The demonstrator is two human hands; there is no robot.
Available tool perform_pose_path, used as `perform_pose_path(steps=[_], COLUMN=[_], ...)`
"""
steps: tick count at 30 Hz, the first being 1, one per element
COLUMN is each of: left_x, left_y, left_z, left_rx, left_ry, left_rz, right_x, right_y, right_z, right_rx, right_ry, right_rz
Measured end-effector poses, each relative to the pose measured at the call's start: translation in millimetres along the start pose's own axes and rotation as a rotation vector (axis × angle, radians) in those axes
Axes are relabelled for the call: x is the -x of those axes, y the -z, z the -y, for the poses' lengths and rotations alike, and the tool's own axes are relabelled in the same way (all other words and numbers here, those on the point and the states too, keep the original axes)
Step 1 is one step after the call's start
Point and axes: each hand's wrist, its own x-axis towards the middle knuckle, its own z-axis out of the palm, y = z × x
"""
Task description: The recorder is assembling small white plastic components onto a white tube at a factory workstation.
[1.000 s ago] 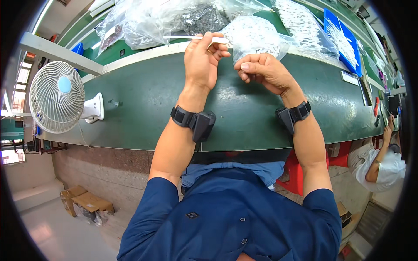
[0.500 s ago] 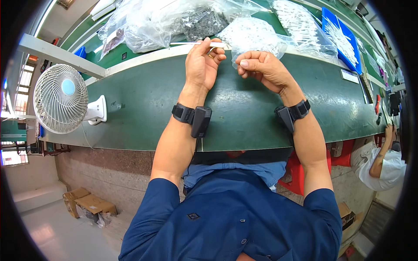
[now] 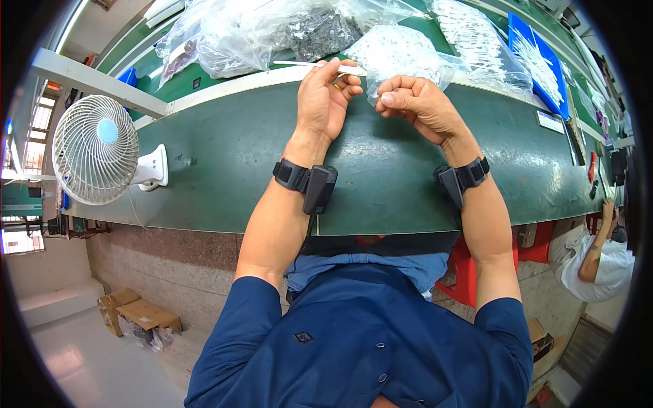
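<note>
Over the far edge of the green workbench (image 3: 231, 163), my left hand (image 3: 323, 105) is closed on a slim white plastic piece (image 3: 350, 69). The piece has a thin tail running left past my fingers and a wider end at the right. A short distance to the right, my right hand (image 3: 425, 112) is pinched, thumb against the curled fingers. Whatever lies between those fingertips is too small or hidden to make out. Just behind my right hand lies a clear bag of small white parts (image 3: 394, 51). Both wrists wear black strapped devices.
A bag of dark parts (image 3: 320, 34) lies behind my left hand. Farther right are a bag of long white pieces (image 3: 469, 41) and a blue tray (image 3: 559, 109) of white sticks. A white fan (image 3: 95, 149) stands left. Another person (image 3: 592, 258) sits at the far right.
Both hands have shifted very slightly to the right, the white piece moving along with my left hand. Their grips look the same.
</note>
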Motion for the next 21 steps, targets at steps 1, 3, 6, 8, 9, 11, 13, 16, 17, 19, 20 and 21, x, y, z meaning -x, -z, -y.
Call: perform_pose_path(steps=[1,3,6,8,9,11,13,16,17,19,20,21], left_x=[-1.6,-1.6,-3.8,-4.5,-1.9,11.7,21.9,32.2,31.2,30.7,32.1,34.2], left_y=[-0.8,-1.8,-7.5,-1.6,-3.0,-10.3,-23.2,-33.9,-35.0,-34.3,-30.6,-24.1], left_z=[-0.4,1.3,1.9,2.8,2.5,-2.4,-9.3,-20.5,-25.3,-30.4,-29.1,-25.8], left_rx=[0.004,0.019,0.051,0.04,-0.021,-0.128,-0.165,-0.212,-0.238,-0.291,-0.295,-0.3], left_ry=[0.003,0.012,0.028,0.011,0.013,0.011,0.008,0.056,0.057,0.064,0.068,0.059], left_rz=[-0.002,0.007,0.048,0.18,0.151,0.142,0.194,0.162,0.175,0.197,0.199,0.182], right_x=[-1.3,0.9,4.9,4.0,3.2,6.2,9.9,18.2,18.6,16.9,16.0,15.5], right_y=[1.0,1.8,3.4,1.3,6.2,6.6,8.3,4.1,1.4,-1.1,-1.9,-2.6], right_z=[1.2,3.6,12.8,9.8,10.4,9.2,8.5,19.1,21.9,23.4,22.4,20.4], right_rx=[-0.002,-0.008,-0.007,-0.085,-0.115,-0.214,-0.218,-0.228,-0.225,-0.226,-0.22,-0.214], right_ry=[0.004,0.018,0.064,0.034,0.028,0.056,0.104,0.117,0.103,0.092,0.066,0.037], right_rz=[-0.008,-0.024,-0.062,-0.042,-0.039,-0.01,-0.012,-0.013,-0.033,-0.055,-0.051,-0.048])
